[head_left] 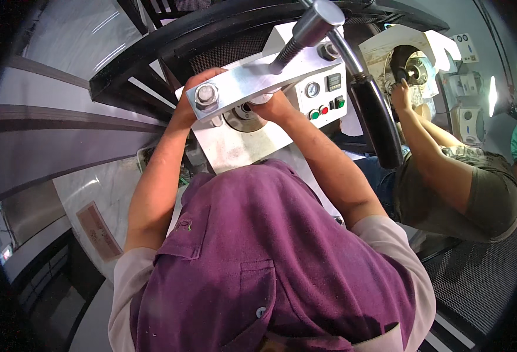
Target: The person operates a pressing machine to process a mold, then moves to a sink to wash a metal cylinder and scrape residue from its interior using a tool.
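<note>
A white press machine (pixel 235 146) stands in front of me, with a thick aluminium crossbar (pixel 252 79) and a large hex bolt (pixel 207 95) at its left end. My left hand (pixel 191 97) reaches up behind the bar's left end, fingers mostly hidden. My right hand (pixel 273 105) is tucked under the bar beside a round metal fixture (pixel 244 120); whatever it holds is hidden. A long lever with a black grip (pixel 379 120) hangs down to the right of my right forearm.
The machine's control panel (pixel 324 94) has a gauge, a small display and green and red buttons. A co-worker in an olive shirt (pixel 475 199) sits at my right, with a hand (pixel 402 94) on another white machine (pixel 414 58). A grey bench lies at left.
</note>
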Tool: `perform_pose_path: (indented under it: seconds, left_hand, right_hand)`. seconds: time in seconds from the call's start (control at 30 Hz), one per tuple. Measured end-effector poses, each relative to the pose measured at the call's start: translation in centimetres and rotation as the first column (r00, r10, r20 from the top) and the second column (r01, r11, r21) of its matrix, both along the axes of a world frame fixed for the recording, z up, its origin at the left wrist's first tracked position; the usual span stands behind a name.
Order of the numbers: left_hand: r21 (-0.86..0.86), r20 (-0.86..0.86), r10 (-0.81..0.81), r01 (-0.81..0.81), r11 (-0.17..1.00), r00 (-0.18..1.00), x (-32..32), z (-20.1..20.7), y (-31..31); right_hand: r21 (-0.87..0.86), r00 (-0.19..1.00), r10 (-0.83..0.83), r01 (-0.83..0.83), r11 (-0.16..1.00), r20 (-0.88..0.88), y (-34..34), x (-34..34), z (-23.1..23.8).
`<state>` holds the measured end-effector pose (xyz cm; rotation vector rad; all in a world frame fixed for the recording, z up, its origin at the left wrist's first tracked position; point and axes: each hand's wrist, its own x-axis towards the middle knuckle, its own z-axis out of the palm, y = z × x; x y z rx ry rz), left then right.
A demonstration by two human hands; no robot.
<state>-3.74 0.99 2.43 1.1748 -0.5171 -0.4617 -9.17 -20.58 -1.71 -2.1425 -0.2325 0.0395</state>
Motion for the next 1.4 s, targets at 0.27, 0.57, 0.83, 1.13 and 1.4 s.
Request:
perform_pose_path:
  seconds: [0.27,0.57,0.83,1.13,1.4]
  left_hand:
    - [0.097,0.116,0.006,-0.018,0.995,0.993,1.1,-2.4,1.0]
    - [0.059,0.153,0.079,-0.088,0.994,0.985,0.9,-1.6,-0.2]
    - [0.019,0.023,0.186,-0.187,0.982,0.982,0.5,-2.2,0.8]
    - [0.009,-0.116,0.384,-0.385,0.923,0.916,-0.4,-0.6,1.9]
    - [0.051,-0.053,0.387,-0.384,0.922,0.921,-0.2,-2.0,2.9]
  right_hand:
    - [0.079,0.995,0.088,-0.084,0.993,-0.053,0.6,0.0,0.5]
    - [-0.069,0.995,0.022,-0.015,0.998,0.096,-0.7,0.3,-2.3]
    - [-0.393,0.945,0.106,0.026,0.919,0.31,1.4,-0.4,-1.4]
    - [-0.567,0.943,0.13,0.07,0.821,0.306,1.7,-0.8,-1.9]
    - [-0.372,0.972,0.076,0.013,0.928,0.223,1.5,-0.9,-2.0]
